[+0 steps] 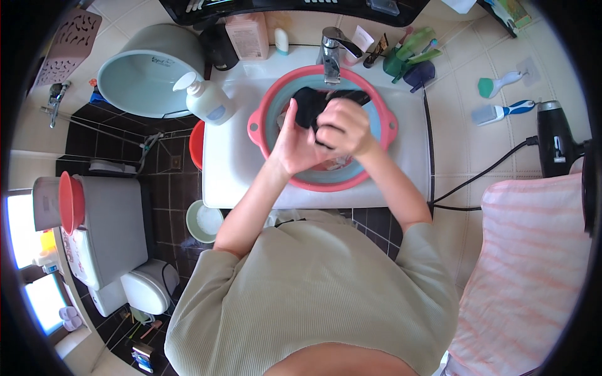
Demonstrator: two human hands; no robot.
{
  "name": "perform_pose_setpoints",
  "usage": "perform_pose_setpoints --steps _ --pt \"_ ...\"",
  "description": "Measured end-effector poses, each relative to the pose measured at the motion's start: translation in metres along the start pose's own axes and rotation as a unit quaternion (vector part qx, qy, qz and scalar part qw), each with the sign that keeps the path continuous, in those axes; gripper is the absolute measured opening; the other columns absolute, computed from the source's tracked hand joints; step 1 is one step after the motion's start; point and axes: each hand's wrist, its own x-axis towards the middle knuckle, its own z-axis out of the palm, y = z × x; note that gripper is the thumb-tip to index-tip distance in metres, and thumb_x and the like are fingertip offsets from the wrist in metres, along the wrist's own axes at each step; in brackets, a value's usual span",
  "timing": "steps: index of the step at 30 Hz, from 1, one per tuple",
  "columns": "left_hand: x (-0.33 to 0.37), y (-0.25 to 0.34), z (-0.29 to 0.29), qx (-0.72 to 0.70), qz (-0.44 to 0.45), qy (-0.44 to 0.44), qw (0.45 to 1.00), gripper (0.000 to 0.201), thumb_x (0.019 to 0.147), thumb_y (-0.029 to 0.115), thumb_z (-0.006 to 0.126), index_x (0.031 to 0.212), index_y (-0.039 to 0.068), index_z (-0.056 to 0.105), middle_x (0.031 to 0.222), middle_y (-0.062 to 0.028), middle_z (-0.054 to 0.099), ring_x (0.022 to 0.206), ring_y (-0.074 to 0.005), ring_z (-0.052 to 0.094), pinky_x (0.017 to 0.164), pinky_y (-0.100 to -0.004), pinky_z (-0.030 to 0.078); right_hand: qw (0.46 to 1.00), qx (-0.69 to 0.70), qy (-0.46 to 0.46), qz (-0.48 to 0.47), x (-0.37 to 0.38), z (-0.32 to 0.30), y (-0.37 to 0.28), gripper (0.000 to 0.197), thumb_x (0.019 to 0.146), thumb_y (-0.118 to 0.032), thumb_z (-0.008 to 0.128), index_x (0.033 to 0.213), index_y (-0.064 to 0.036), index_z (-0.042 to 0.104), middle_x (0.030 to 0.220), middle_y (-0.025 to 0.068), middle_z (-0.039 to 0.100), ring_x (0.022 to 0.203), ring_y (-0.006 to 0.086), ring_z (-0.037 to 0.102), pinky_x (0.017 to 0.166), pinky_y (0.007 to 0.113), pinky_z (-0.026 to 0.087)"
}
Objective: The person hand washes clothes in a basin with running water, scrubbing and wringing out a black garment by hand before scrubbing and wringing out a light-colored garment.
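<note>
Both grips, left hand [296,145] and right hand [344,127], clutch a black cloth [308,104] over the basin [258,123].

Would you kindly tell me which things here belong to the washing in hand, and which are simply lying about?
In use:
- black cloth, held by both the left hand and the right hand
- pink and blue basin set in the sink
- tap above it

Lying about:
- white pump bottle
- pale blue tub
- hair dryer
- two brushes on the wall
- striped towel
</note>
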Motion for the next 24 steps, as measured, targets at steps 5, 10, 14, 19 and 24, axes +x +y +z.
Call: perform_pose_setpoints --steps 5,10,14,19,24 --pt "0.012 -0.021 -0.022 -0.143 0.048 -0.087 0.985 0.060 0.079 0.057 0.050 0.111 0.006 0.052 0.106 -0.0093 0.055 0.097 -0.0211 0.053 0.089 -0.0337 0.043 0.977 0.132 0.089 0.142 -0.011 0.014 -0.029 0.026 0.056 -0.007 0.069 0.056 -0.0094 0.043 0.082 0.0064 0.065 0.061 0.0210 0.056 0.058 0.030 0.049" --pt "0.019 -0.019 -0.011 0.027 0.141 0.002 0.990 0.042 0.078 0.030 0.054 0.109 0.003 0.050 0.101 -0.0116 0.056 0.094 -0.0244 0.055 0.088 -0.0369 0.044 0.887 0.217 0.200 0.356 -0.030 0.022 -0.046 0.026 0.065 0.000 0.065 0.059 -0.0069 0.040 0.068 0.0097 0.061 0.061 0.0186 0.055 0.074 0.035 0.046" --pt "0.030 -0.018 -0.007 0.140 0.257 0.073 0.953 0.031 0.072 0.006 0.056 0.103 0.002 0.052 0.094 -0.0098 0.057 0.089 -0.0217 0.057 0.082 -0.0323 0.047 0.611 0.363 0.453 0.538 -0.039 0.036 -0.046 0.018 0.078 -0.016 0.060 0.067 -0.0089 0.047 0.071 0.0039 0.054 0.071 0.0135 0.053 0.076 0.033 0.043" --pt "0.043 -0.024 0.002 0.562 0.433 0.119 0.694 0.040 0.064 0.004 0.070 0.100 -0.001 0.056 0.096 -0.0086 0.060 0.092 -0.0177 0.058 0.080 -0.0291 0.047 0.300 0.533 0.468 0.638 -0.036 0.032 -0.024 0.034 0.085 -0.039 0.046 0.095 -0.0095 0.059 0.101 0.0060 0.060 0.096 0.0217 0.056 0.087 0.035 0.044" --pt "0.035 -0.013 -0.005 0.757 0.427 -0.141 0.475 0.047 0.050 0.026 0.072 0.088 0.000 0.061 0.093 -0.0134 0.061 0.092 -0.0284 0.058 0.094 -0.0440 0.038 0.005 0.717 0.626 0.306 -0.053 0.044 -0.047 0.037 0.088 -0.032 0.040 0.109 -0.0053 0.056 0.106 0.0097 0.058 0.101 0.0222 0.054 0.090 0.035 0.042"
